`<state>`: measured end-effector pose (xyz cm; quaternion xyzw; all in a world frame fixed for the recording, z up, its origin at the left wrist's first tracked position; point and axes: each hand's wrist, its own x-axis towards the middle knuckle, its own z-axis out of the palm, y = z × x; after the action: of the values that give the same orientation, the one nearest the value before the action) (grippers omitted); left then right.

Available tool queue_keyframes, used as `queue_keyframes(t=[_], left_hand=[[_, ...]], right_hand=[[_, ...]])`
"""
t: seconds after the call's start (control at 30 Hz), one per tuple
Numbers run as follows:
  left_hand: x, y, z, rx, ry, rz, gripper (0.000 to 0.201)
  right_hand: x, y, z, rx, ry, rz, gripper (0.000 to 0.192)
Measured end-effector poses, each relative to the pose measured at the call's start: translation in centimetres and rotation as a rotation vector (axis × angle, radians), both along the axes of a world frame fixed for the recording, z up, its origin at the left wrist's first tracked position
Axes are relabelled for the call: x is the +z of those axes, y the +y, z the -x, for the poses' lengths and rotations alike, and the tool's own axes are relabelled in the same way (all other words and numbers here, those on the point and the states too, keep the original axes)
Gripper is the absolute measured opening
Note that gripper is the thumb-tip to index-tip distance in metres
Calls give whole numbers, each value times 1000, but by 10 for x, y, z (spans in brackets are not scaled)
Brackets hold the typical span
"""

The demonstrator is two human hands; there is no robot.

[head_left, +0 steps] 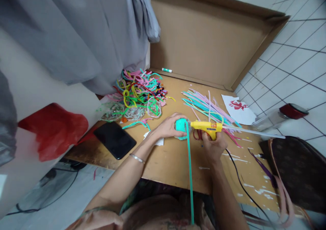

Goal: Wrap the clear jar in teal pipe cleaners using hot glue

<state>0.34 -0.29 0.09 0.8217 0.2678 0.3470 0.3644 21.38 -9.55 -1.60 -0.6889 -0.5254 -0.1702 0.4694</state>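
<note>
The left hand (169,126) has its fingers curled over a teal coiled pipe-cleaner disc (181,125), pinning it flat to the tabletop (173,162) near the middle of its front edge, while the coil's loose tail, a long teal pipe cleaner (189,175), runs straight back over that front edge toward the person. The right hand (213,145) is clenched round the grip of a yellow hot glue gun (206,127), its nozzle touching the coil's right rim and a clear glue stick (254,132) jutting from its rear toward the tabletop's right edge. For a clean bond, I judge the nozzle should stay low against the seam, a small bead should be laid just ahead of the wrap, and the left fingertips should keep clear of the hot glue while holding the coil tight. The gun's orange label (212,125) is too small to read. Farther out lie straight pipe cleaners (203,102), a tangled pile (139,90) toward the far left corner, a black phone (114,140) near the left edge, and white paper with a red figure (238,108) bearing no legible writing.
</note>
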Motion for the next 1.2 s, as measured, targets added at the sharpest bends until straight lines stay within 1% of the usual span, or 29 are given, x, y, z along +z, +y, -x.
queue_keyframes(t=[0.13, 0.3, 0.6, 0.83, 1.07, 1.2], left_hand=[[0, 0, 0, -3, -2, 7, 63], [2, 0, 0, 3, 0, 19, 63], [1, 0, 0, 5, 14, 13, 65], [-2, 1, 0, 6, 23, -13, 66], [-2, 0, 0, 6, 16, -13, 66], [-3, 1, 0, 1, 17, -7, 66]], right_hand=[[0, 0, 0, 8, -1, -32, 23], [2, -1, 1, 23, 2, -34, 21], [2, 0, 1, -5, 4, 41, 25], [3, -3, 1, 1, 34, 33, 26], [3, -3, 2, -7, 54, 40, 24], [2, -1, 2, -16, 86, 57, 27]])
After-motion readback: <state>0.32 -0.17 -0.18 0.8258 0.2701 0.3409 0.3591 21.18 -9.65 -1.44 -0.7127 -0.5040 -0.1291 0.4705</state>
